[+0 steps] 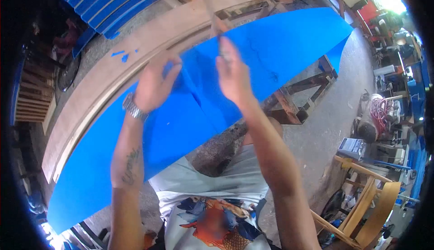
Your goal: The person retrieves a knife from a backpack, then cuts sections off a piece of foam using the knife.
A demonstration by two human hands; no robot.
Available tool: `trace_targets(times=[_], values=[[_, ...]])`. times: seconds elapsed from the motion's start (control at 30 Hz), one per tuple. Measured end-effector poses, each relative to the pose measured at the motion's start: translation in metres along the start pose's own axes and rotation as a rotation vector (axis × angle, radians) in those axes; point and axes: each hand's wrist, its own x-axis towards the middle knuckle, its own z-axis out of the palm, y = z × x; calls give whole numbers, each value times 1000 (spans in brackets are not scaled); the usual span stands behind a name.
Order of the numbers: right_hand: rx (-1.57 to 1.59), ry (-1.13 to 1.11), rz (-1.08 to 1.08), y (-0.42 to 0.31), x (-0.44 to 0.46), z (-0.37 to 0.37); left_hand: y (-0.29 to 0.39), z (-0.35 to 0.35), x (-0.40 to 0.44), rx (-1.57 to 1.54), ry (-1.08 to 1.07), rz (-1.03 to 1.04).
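A long blue sheet [275, 46] lies across the middle, over part of a curved wooden board, and a raised fold or slit runs through it between my hands. My left hand [156, 80], with a metal watch on the wrist, is closed at the sheet's far edge, thumb and fingers curled toward each other around the blue material. Right of the fold, my right hand [233, 71] is closed over the sheet on a long thin tool with a pale blade [211, 12] pointing away from me. Motion blur hides the tool's exact kind.
The curved wooden board [113, 76] arcs behind the sheet, with small blue scraps [124, 58] on it. A wooden trestle [296, 100] shows beneath at right. Blue slatted panels [106, 1] stand at far left; a wooden frame [361, 204] and coiled cord [379, 109] are at right.
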Motion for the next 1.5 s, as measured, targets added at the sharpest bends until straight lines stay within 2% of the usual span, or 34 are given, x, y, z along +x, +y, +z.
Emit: trace_targets(times=[0.03,0.13,0.2,0.23,0.3,0.33,0.37,0.47,0.5,0.6,0.63,0.67,0.77,0.83,0.87,0.93,1.03,1.07,1.1,1.13,1.17,1.2,1.23,1.27,1.33,1.4,1.43,1.5], values=[[-66,-60,16,1,7,10,10,-8,0,-47,-31,44],[56,116,-60,14,4,14,59,-28,-9,-114,-178,188],[55,68,8,20,7,10,95,-27,-15,-97,-242,567],[62,33,37,20,9,11,108,-26,-23,-154,-587,561],[167,-16,119,19,9,6,143,-6,-55,-194,-438,855],[219,-38,161,20,8,3,159,0,-64,-262,-508,857],[308,-41,190,23,9,3,166,12,-74,-376,-411,838],[597,6,311,27,10,-4,177,6,-88,-583,-308,836],[619,-32,352,28,11,-12,174,-1,-86,-511,-254,862],[966,-4,410,34,8,-36,157,33,-77,-218,-221,686],[992,17,390,27,-1,-52,146,48,-71,-110,-282,619],[897,97,373,18,-10,-67,136,65,-69,-4,-344,551],[711,315,305,33,-45,-109,115,109,-85,31,-305,452],[884,446,321,41,-71,-123,105,130,-87,68,-251,393],[844,466,359,46,-87,-123,101,137,-83,91,-220,367],[770,501,436,55,-119,-115,98,148,-76,185,-289,350],[741,580,606,40,-137,-86,110,149,-81,270,-414,349],[738,559,595,37,-136,-80,116,146,-77,292,-446,360],[732,536,589,34,-136,-74,124,125,-63,235,-550,314],[726,515,585,30,-137,-67,142,88,-26,364,-630,173],[656,440,672,18,-133,-58,143,57,10,496,-706,38],[583,370,761,5,-129,-48,84,54,5,178,-100,209],[575,372,744,3,-129,-36,56,41,21,248,90,47],[565,366,723,3,-128,-22,14,38,30,454,201,-94],[570,384,678,1,-124,-11,-43,36,30,461,125,-282],[589,444,645,-2,-119,-4,-52,30,35,313,-51,-360],[564,440,645,0,-118,-1,-57,30,35,235,-149,-397],[507,419,672,1,-127,0,-66,32,29,156,-122,-355]])
